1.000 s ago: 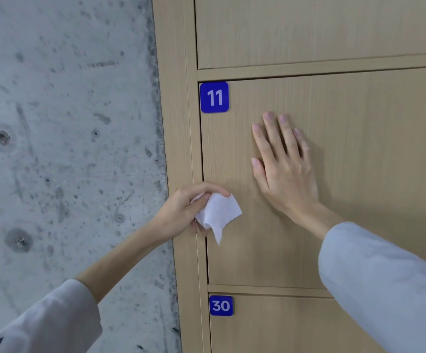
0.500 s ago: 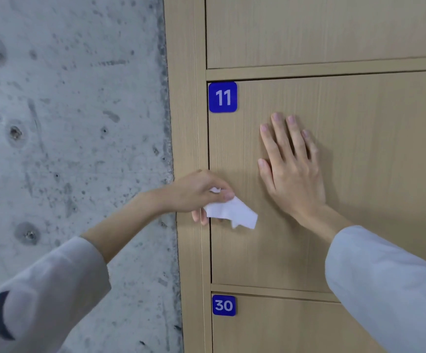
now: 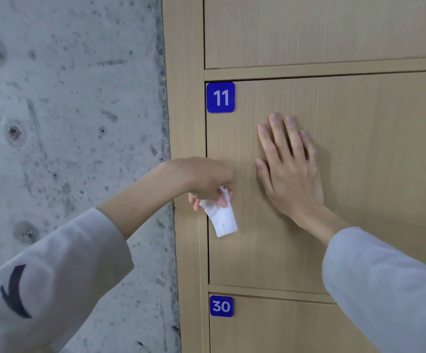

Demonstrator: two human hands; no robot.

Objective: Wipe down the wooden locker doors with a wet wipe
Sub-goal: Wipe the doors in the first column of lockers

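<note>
White wipe (image 3: 221,220) pinched by left hand (image 3: 207,180), lower centre | right hand (image 3: 289,169) flat on door 11 (image 3: 359,149) | spread wipe, press evenly along grain.

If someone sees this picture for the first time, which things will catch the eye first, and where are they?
The right hand lies flat with spread fingers on the middle of the wooden locker door. To its left, the left hand pinches a white wipe that hangs at the door's left edge. The blue number plate 11 stands out at the door's top left corner.
</note>
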